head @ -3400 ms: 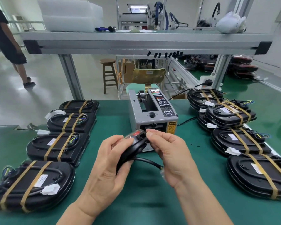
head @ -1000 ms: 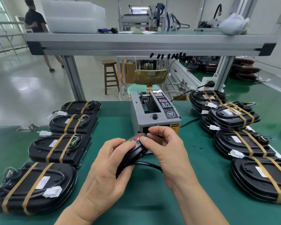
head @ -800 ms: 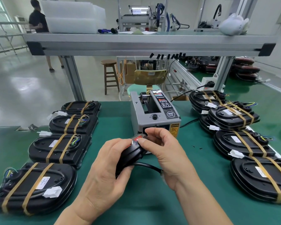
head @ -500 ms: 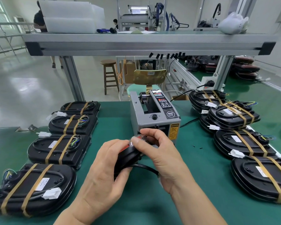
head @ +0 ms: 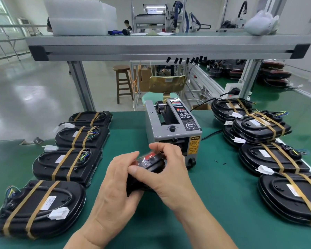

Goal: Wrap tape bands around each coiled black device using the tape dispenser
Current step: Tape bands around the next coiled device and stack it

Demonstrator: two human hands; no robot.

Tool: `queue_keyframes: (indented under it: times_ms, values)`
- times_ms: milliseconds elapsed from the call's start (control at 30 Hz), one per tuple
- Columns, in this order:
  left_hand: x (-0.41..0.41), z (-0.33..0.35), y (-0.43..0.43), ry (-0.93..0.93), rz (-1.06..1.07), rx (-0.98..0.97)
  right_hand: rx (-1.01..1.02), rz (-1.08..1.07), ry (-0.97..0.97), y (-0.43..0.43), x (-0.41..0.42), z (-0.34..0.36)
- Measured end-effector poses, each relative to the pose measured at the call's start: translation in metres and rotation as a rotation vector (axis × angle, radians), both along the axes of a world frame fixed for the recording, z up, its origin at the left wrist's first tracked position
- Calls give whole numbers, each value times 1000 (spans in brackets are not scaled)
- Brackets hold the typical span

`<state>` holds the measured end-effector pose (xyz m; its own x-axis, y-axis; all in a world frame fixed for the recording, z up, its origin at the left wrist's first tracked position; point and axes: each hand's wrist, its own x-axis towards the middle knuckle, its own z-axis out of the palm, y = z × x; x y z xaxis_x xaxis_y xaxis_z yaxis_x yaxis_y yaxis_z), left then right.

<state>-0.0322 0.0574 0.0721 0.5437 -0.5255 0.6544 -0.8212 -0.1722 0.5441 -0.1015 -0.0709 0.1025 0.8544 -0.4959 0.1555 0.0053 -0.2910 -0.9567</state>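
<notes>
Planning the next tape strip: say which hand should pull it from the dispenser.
Right hand, probably: it sits just before the tape dispenser outlet, while the left hand cradles the black device.

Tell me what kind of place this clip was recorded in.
Most likely a factory assembly workstation: an automatic tape dispenser sits on a green bench mat, rows of tape-banded black devices lie either side, and an aluminium-frame shelf spans overhead.
</notes>
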Motion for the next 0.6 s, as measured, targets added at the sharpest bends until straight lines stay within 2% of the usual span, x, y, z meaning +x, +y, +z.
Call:
queue_keyframes:
  times_ms: [233,367,600]
  values:
    - [-2,-7,3,11,40,-89,-147,213,32,-43,-14,-7]
    - [-5,-8,4,74,23,-161,-25,382,42,-50,-14,-18]
    - [-6,5,5,162,-73,-162,37,356,-138,-39,-5,-20]
